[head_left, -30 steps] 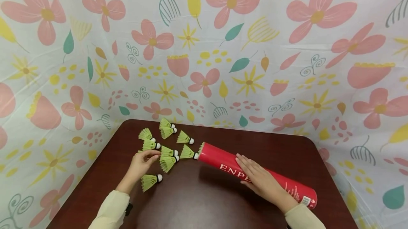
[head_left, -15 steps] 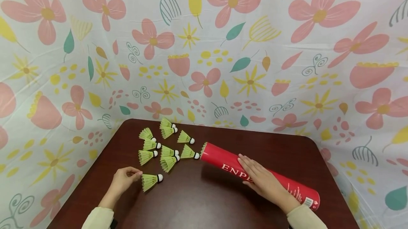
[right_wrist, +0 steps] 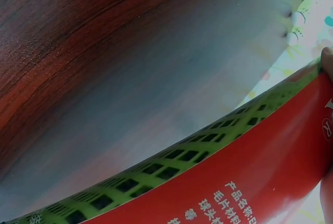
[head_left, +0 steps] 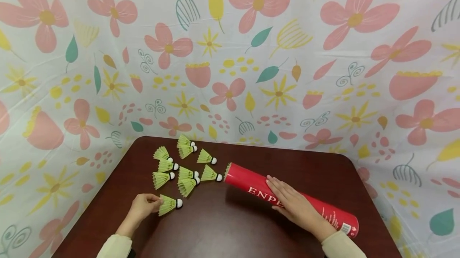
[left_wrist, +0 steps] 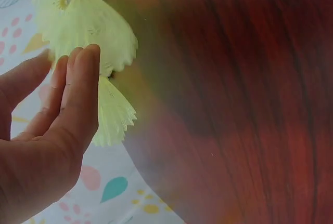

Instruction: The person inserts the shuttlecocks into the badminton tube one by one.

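Head view. The left hand (head_left: 144, 207), its fingers bent, touches the feather rim of the nearest shuttlecock (head_left: 167, 206), which lies on the dark bench (head_left: 230, 226) with its white cork to the right; whether the rim is pinched cannot be told. The right hand (head_left: 292, 206) rests released, fingers extended, across a red tube (head_left: 248, 179) lettered in white and lying aslant. Feathers show in the tube's mouth at its left end. The other shuttlecocks (head_left: 185, 173) lie grouped beyond the left hand, several touching; the rightmost has its cork just beside the mouth. A floral cloth (head_left: 230, 50) hangs behind.

Left wrist view. Thumb and fingers stand slightly apart before the yellow-green skirt; a second skirt shows below.

Right wrist view. The tube bears a green chequered band and printed characters; parts of the hand meet it at the right margin.
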{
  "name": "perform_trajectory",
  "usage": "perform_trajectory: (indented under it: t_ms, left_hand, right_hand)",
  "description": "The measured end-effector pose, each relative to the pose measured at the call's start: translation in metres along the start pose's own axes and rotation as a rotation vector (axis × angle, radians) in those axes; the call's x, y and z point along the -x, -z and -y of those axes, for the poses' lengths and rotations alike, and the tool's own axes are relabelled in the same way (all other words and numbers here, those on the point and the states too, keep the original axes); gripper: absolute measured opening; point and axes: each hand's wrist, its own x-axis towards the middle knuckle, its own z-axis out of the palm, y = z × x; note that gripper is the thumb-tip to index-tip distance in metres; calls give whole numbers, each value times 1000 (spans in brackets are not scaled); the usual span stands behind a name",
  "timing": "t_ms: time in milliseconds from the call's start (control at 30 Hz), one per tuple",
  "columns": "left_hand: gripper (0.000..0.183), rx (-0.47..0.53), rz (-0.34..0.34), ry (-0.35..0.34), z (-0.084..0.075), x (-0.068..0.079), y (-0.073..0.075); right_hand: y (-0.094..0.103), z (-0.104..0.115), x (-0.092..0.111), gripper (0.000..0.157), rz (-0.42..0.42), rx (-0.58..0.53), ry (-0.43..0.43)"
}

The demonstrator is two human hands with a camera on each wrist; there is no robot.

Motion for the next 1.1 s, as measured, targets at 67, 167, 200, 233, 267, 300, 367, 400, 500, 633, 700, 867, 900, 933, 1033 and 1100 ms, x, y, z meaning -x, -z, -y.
perform_trajectory:
  t_ms: [67, 167, 200, 233, 267, 300, 367, 400, 500, 633, 700, 867, 900, 933, 1033, 1100]
  left_hand:
    - [15, -1, -7, -14, -1, 0, 0]
    - [12, -5, -17, -44, -2, 0, 0]
    - [11, -3, -20, -51, -2, 0, 0]
    - [11, -6, -22, -59, -2, 0, 0]
    - [11, -7, -25, -64, -3, 0, 0]
    - [11, -11, -27, -69, -3, 0, 0]
    - [11, -11, -31, -81, -5, 0, 0]
    - [11, -13, -33, -87, -6, 0, 0]
    - [12, -9, -35, -102, -10, -1, 0]
    - [13, 2, -41, -121, -16, -2, -1]
    - [13, 7, -48, -132, -19, -4, -2]
    - [12, 23, -70, -166, -30, -10, -6]
    - [11, 23, -75, -175, -33, -11, -8]
    - [12, 26, -80, -184, -35, -12, -9]
    - [12, 31, -87, -220, -44, -16, -12]
    - [12, 41, -91, -237, -49, -18, -14]
  right_hand:
    - [1, 1, 0, 74, 11, -8, -4]
    - [1, 2, -1, 74, 12, -3, -9]
    - [1, 3, -1, 74, 13, 0, -10]
    - [1, 3, -1, 74, 14, 3, -11]
    - [1, 3, -1, 74, 13, 2, -10]
    - [1, 3, -1, 74, 10, 1, -7]
    - [1, 3, -1, 74, 8, 2, -6]
    - [1, 3, -1, 74, 8, 5, -8]
    - [1, 3, -1, 74, -1, 3, -4]
    - [1, 3, 0, 73, 3, 4, -8]
    - [1, 3, 0, 74, 4, 3, -10]
    - [1, 5, 0, 75, 4, -20, -20]
    - [2, 5, 0, 75, 5, -23, -20]
    - [2, 5, 0, 75, 4, -24, -19]
    - [3, 6, -1, 74, 1, -14, -12]
    - [4, 6, -1, 74, -2, -8, -5]
